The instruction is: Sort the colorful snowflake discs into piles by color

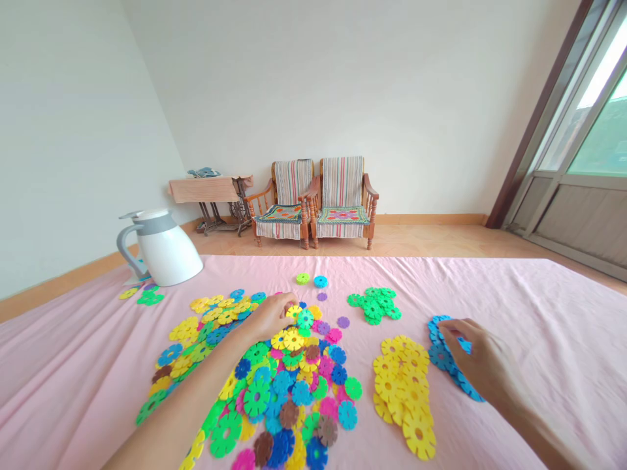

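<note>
My left hand (277, 314) reaches over the back of a mixed heap of notched plastic snowflake discs (281, 385). Its fingers are closed at the edge of a yellow snowflake disc (294, 312), with a green disc (305, 319) just beside. On the right, my right hand (473, 349) bends over a group of blue snowflake discs (441, 356). Thumb and fingertips come together at a blue disc there, and the hand hides part of this group. Left of it lies a long overlapping pile of yellow discs (404, 385).
A pile of green discs (375, 303) lies farther back. Lime (302, 279), blue (321, 281) and purple (322, 296) discs sit near the far edge. A white jug (169, 251) stands at back left on the pink cloth (548, 313). Beyond are two armchairs (343, 189).
</note>
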Demonstrator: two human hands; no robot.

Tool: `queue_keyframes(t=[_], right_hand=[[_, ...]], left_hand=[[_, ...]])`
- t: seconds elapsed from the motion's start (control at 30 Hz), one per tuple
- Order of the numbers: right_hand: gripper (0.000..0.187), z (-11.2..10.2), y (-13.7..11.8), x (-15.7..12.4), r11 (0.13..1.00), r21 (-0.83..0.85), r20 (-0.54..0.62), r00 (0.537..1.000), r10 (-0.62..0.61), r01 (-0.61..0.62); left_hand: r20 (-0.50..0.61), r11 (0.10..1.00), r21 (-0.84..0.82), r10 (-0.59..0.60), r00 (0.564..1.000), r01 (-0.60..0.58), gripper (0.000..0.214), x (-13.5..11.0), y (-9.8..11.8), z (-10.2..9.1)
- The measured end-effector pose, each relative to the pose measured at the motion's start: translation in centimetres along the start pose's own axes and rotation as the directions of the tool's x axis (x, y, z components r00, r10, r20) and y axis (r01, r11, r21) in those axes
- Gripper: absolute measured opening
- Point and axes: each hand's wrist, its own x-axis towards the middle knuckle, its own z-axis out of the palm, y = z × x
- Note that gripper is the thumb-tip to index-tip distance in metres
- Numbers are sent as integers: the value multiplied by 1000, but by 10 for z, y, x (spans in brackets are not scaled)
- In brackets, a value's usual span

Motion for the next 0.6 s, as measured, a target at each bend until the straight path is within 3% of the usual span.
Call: queue_keyframes(t=[0.17,0.43,0.6], right_hand=[[34,-6,-11,-1,1000,-2,-8,1000,-7,7],[32,-11,-20,-1,1000,6,6,1000,0,0],[31,-9,-35,-5,997,-3,72,995,-75,76]], left_hand=[[-92,996,-14,-84,992,83,12,-1,2,-5],[-166,994,10,-109,980,112,11,-3,35,-5],[6,991,-136,-2,1000,2,11,-5,69,1]])
